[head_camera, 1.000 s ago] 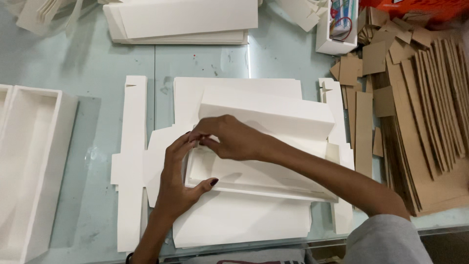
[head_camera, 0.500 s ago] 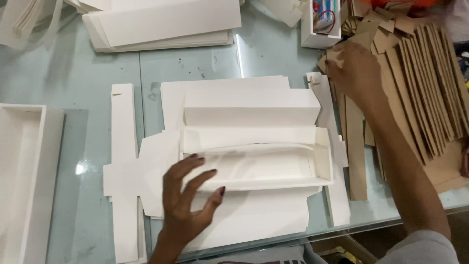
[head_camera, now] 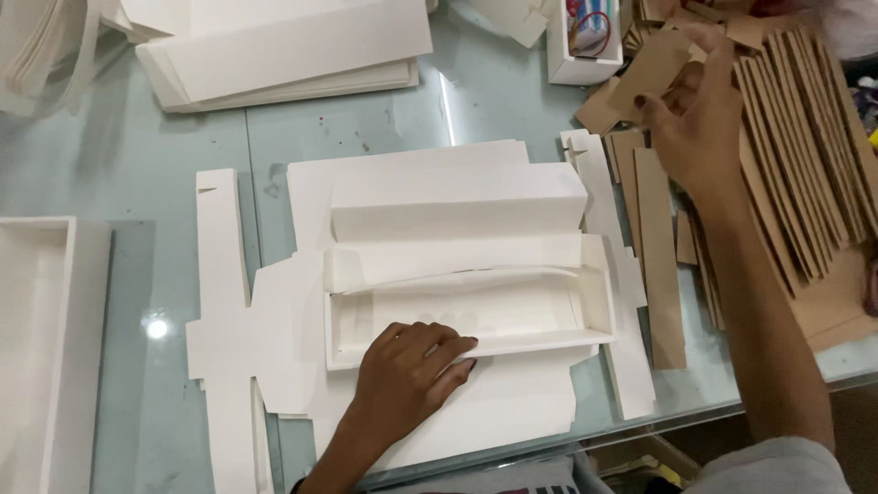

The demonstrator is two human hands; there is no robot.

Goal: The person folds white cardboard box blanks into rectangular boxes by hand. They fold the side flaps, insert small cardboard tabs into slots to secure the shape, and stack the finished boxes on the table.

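While left hand [head_camera: 407, 375] flattens box [head_camera: 466, 306], right hand [head_camera: 700, 114] outstretched.

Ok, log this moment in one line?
left hand: pressing half-folded white cardboard box | right hand: gripping brown cardboard strip | surface: glass table

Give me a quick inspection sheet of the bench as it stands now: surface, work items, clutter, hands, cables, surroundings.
Surface: pale green glass table, light glare, small specks.
Job's things: half-folded white cardboard box on flat white die-cut sheets; brown cardboard strips piled at right.
Clutter: stack of flat white box blanks at top; finished white tray at left edge; small white box with coloured contents.
Hands: left hand presses flat on the box's front wall; right hand grips a brown cardboard piece above the pile.
Cables: nothing seen.
Surroundings: floor below the table's near edge, unclear.
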